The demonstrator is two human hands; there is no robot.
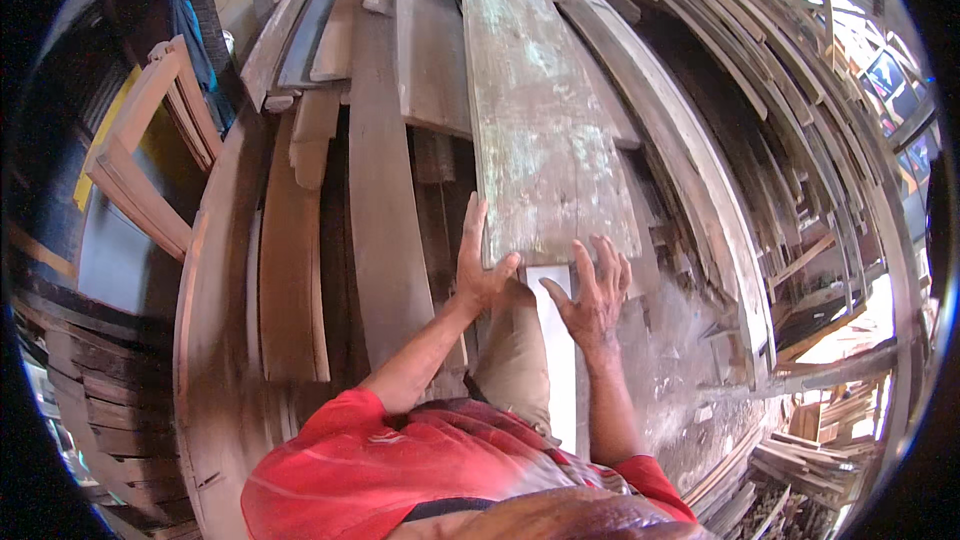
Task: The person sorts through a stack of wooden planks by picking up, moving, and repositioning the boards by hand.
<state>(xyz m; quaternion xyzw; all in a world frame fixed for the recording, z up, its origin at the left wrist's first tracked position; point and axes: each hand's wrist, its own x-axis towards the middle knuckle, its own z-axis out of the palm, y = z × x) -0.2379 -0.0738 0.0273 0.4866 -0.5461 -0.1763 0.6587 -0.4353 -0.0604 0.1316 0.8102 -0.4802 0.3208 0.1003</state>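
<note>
A wide, weathered wooden plank [545, 130] with pale greenish patches runs away from me, its near end in front of my body. My left hand [480, 265] holds the plank's near left corner, with the fingers along the side edge and the thumb at the end. At the right part of the same end is my right hand [592, 292], its fingers spread and their tips at the plank's surface. A white strip [552, 350] shows below the plank end, between my right forearm and my trouser leg [515, 350].
Several long boards [380, 190] lie side by side to the left. A wooden frame [135, 185] stands at the far left. Stacked long planks [740, 40] line the right, above a heap of short wood pieces [815, 465]. A curved-looking long board [690, 150] borders the plank's right.
</note>
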